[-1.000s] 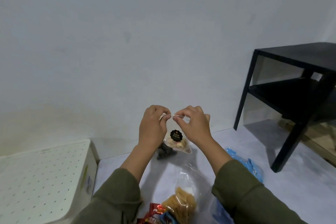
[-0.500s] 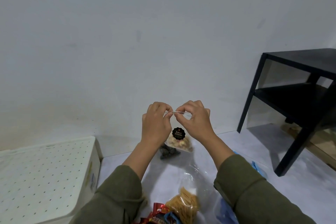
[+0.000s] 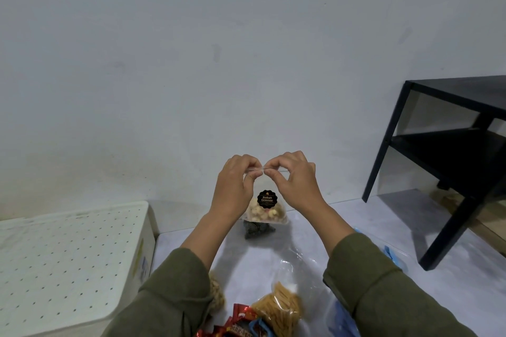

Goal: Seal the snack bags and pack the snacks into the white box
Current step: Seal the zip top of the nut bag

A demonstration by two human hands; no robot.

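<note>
Small clear plastic bag of pale biscuits with black round label [image 3: 265, 206] hangs below both hands, held up above pale grey surface [image 3: 342, 216]. Top strip runs left-right. Left hand [image 3: 235, 186] and right hand [image 3: 295, 183] pinch strip at its middle, fingertips nearly meeting; fingers clamped on it. Likely next: slide pinches outward to close seal. White perforated-lid box [image 3: 68, 262] low left, lid on. More snack packets near sleeves. Plain wall, black metal shelf table [image 3: 451, 145] right.

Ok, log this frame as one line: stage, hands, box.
stage: sealing biscuit bag | left hand: pinches top edge | right hand: pinches top edge | bag: held up | white box: lid on, nothing packed yet
</note>
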